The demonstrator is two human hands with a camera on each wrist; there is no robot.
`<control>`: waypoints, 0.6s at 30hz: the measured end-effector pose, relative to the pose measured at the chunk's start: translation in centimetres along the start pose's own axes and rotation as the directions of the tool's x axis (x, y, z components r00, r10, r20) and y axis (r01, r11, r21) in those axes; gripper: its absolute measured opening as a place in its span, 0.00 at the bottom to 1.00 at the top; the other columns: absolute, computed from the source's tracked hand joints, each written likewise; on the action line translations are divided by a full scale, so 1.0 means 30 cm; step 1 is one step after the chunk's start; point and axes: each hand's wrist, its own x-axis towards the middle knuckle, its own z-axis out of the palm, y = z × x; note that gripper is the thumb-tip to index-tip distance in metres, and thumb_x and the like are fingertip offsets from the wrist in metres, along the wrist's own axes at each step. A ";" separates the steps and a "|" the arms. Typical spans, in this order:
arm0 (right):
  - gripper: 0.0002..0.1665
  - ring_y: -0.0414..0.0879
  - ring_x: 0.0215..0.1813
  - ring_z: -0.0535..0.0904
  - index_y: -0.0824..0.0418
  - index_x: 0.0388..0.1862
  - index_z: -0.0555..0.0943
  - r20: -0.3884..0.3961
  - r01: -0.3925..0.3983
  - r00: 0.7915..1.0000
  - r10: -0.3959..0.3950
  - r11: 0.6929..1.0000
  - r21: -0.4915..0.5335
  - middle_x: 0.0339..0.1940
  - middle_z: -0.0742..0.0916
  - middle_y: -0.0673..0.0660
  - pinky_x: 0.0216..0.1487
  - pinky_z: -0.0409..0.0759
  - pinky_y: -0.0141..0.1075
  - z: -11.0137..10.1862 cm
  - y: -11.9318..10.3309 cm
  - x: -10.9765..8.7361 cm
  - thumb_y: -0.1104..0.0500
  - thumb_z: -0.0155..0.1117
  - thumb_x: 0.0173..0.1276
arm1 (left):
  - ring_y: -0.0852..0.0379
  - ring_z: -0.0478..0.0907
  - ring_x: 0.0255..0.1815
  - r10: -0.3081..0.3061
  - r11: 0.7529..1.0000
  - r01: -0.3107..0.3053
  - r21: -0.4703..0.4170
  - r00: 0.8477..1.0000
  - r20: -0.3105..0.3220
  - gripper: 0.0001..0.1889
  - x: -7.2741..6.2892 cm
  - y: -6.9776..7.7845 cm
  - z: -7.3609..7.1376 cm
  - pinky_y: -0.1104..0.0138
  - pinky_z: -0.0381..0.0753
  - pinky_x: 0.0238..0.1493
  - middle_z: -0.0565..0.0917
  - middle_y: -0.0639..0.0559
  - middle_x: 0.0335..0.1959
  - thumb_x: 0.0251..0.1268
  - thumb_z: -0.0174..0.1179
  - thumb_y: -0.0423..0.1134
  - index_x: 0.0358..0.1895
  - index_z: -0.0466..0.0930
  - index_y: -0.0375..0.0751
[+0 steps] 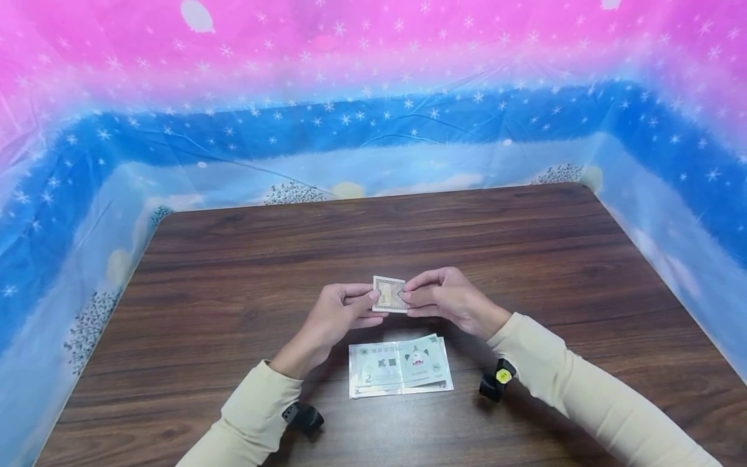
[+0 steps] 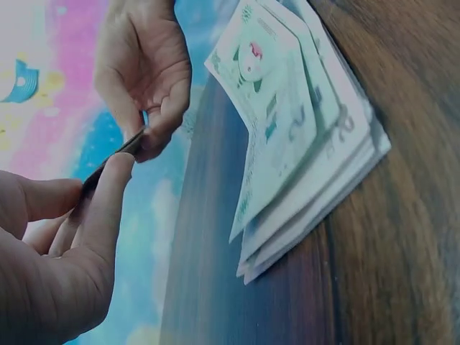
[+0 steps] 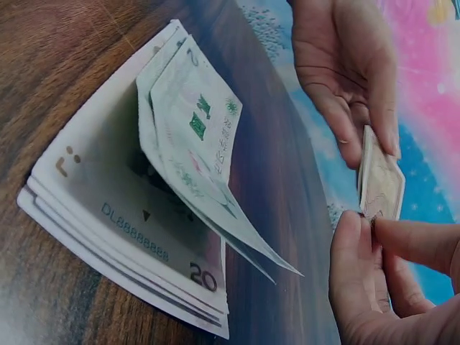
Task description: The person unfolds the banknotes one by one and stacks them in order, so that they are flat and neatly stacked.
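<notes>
Both hands meet over the middle of the table, pinching a small folded tan banknote between them. My left hand has its thumb and fingers on the note's left edge. On the right edge, the thumb and fingers of my right hand grip the note. Seen from the right wrist, the folded note shows layered edges. Just below the hands lies a stack of pale green play banknotes, creased across the middle. In the right wrist view the top notes bend up off a note printed 20.
The dark wood-grain table spreads around the hands. A pink and blue snowflake cloth hangs along its back and both sides. Black wrist cameras are strapped below each cream sleeve.
</notes>
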 end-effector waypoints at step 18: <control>0.31 0.55 0.51 0.87 0.69 0.58 0.81 0.085 0.086 0.994 -0.071 0.978 -0.191 0.48 0.89 0.62 0.58 0.83 0.49 0.048 -0.010 -0.063 0.58 0.80 0.58 | 0.50 0.85 0.51 0.020 0.999 -0.018 -0.030 0.998 0.060 0.20 -0.001 -0.007 0.026 0.56 0.83 0.57 0.85 0.35 0.52 0.67 0.67 0.36 0.57 0.76 0.28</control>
